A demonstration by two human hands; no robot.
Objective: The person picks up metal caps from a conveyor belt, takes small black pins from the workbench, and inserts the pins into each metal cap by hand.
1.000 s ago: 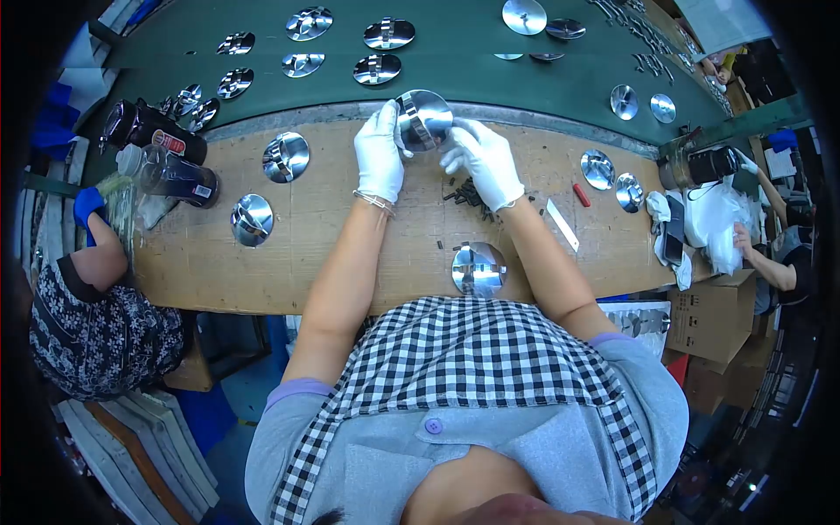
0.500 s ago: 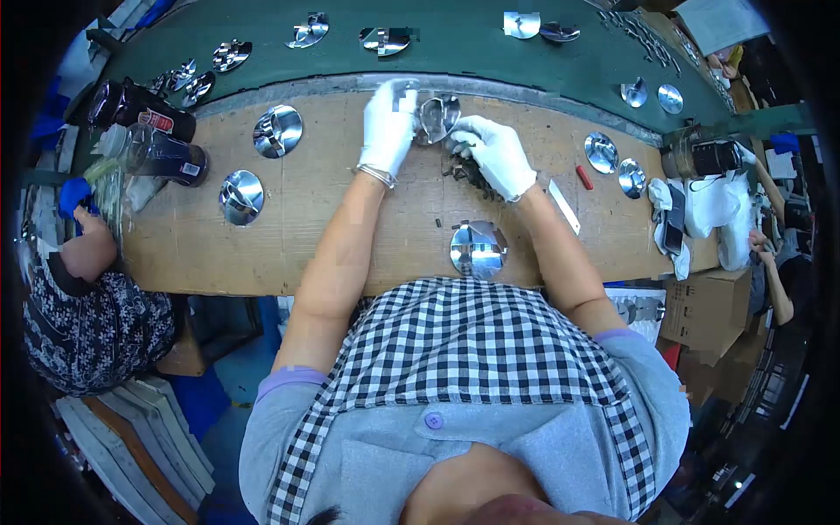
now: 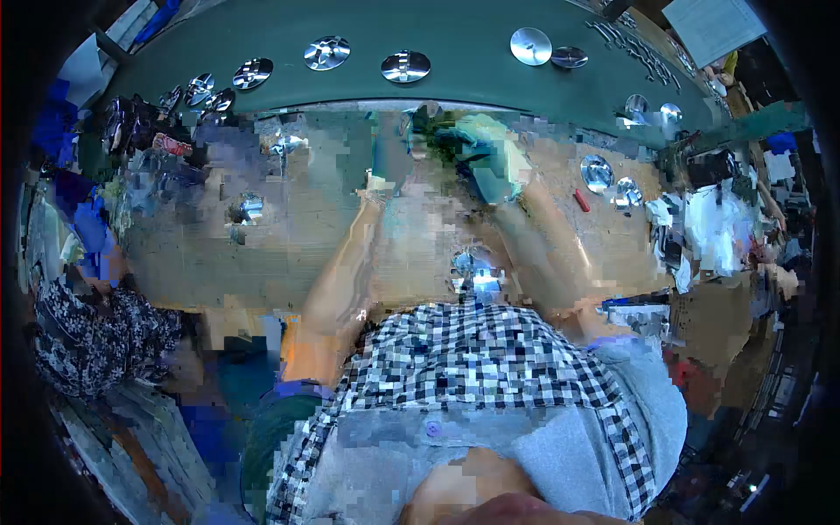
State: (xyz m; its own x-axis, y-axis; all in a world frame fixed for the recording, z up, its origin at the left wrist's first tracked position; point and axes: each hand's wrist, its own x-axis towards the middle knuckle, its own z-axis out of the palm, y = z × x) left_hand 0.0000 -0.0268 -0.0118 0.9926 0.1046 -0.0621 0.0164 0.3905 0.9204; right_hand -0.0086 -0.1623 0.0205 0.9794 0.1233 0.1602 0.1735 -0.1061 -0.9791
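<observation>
The picture is broken into smeared blocks around both hands. My left hand [image 3: 391, 157], in a white glove in the earlier frame, is over the far side of the cardboard-covered bench, its fingers lost in the smear. My right hand [image 3: 492, 153] is close by on the right, tinted green by the distortion, and its fingers do not show either. Whatever lies between the hands cannot be made out. Nearer my apron, a shiny round metal disc [image 3: 477, 269] lies on the cardboard [image 3: 420, 249].
Several shiny discs, one of them a round disc [image 3: 531, 46], sit on the green surface [image 3: 464, 26] beyond the bench. At right are another disc [image 3: 597, 173], a small red object [image 3: 582, 200] and white cloths [image 3: 713, 219]. A person in patterned clothing [image 3: 96, 337] is at left.
The view has shifted, so bench and discs appear lower. Earlier, both gloved hands were at a shiny metal piece, clearly visible; now that area is smeared.
</observation>
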